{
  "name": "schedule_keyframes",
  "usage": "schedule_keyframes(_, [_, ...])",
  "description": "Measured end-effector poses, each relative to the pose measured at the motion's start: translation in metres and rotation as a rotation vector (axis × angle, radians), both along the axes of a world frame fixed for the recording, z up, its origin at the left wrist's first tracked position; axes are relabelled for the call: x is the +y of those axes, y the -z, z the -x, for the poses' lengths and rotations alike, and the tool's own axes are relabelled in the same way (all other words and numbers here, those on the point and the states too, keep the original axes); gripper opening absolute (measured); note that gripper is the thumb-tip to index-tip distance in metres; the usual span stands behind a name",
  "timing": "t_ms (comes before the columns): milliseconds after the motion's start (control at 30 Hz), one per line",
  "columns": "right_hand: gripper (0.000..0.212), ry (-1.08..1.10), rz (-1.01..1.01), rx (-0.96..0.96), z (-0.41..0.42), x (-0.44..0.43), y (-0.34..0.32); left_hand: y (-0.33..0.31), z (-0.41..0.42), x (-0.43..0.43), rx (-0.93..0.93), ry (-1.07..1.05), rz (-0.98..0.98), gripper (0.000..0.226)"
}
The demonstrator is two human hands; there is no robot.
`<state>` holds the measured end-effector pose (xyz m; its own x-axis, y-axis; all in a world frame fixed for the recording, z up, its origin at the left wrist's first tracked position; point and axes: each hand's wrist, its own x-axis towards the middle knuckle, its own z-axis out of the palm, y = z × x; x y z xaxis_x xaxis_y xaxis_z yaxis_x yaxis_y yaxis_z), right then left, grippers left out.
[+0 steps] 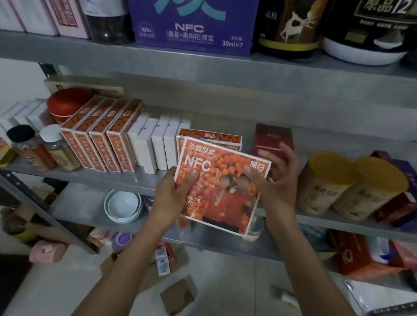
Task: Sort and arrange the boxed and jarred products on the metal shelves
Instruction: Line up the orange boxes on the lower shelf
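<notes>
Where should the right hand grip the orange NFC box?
Its free right edge, right hand coming from the right, thumb on front: the orange NFC box is thin and flat, and the left hand holds its left edge.

Head-worn camera looks forward and down, close to the metal shelves [211,66].

orange boxes [97,137] upright: 4 | yellow-lidded tubs [325,181]: 2 | small jars [33,146]: 2
</notes>
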<state>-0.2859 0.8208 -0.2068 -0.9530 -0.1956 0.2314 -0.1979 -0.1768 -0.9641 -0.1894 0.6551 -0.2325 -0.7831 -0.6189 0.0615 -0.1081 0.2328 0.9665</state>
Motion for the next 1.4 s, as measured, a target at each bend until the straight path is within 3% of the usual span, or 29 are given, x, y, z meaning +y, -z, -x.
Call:
schedule_keyframes(133, [0.080,-0.245,0.114,-0.459,-0.006,0.032,0.011,0.002,-0.009,0.026,-0.093,-0.138,-0.069,0.033])
schedule_keyframes(233, [0.064,-0.509,-0.101,-0.448,-0.029,0.051,0.032,0.003,-0.017,0.041,-0.124,-0.188,-0.167,0.048])
schedule_keyframes(300, [0.047,-0.477,-0.155,-0.481,-0.044,0.054,0.043,0.001,-0.022,0.049,-0.170,-0.182,-0.179,0.054])
schedule_keyframes(400, [0.035,-0.322,-0.014,-0.577,-0.056,0.056,0.049,-0.002,-0.028,0.055,-0.207,-0.138,-0.215,0.051])
schedule_keyframes(467, [0.032,-0.288,0.005,-0.578,-0.059,0.058,0.048,-0.006,-0.032,0.056,-0.205,-0.073,-0.262,0.049])
schedule_keyframes(600, [0.054,-0.280,0.096,-0.619,-0.061,0.060,0.045,-0.017,-0.045,0.054,-0.135,0.052,-0.478,0.047])
schedule_keyframes(767, [0.054,-0.250,0.138,-0.603,-0.059,0.061,0.034,-0.026,-0.055,0.046,-0.095,0.142,-0.676,0.041])
schedule_keyframes(967, [0.045,-0.237,-0.065,-0.489,-0.066,0.053,0.015,-0.031,-0.062,0.037,-0.034,0.062,-0.758,0.016])
schedule_keyframes(1033, [0.060,-0.207,-0.197,-0.379,-0.067,0.058,0.010,-0.033,-0.063,0.036,-0.007,0.053,-0.796,0.014])
schedule_keyframes(1067, [0.065,-0.203,-0.248,-0.318,-0.067,0.061,0.009,-0.035,-0.064,0.035,0.006,0.048,-0.804,0.014])
schedule_keyframes(1133, [0.055,-0.212,-0.265,-0.257,-0.069,0.064,0.006,-0.036,-0.065,0.033,0.030,0.049,-0.800,0.018])
schedule_keyframes(1300, [0.038,-0.153,-0.190,-0.331,-0.068,0.056,0.009,-0.039,-0.070,0.034,0.053,0.099,-0.712,0.027])
schedule_keyframes(1400, [0.038,-0.051,-0.070,-0.415,-0.068,0.051,0.012,-0.039,-0.070,0.037,0.003,0.114,-0.481,0.040])
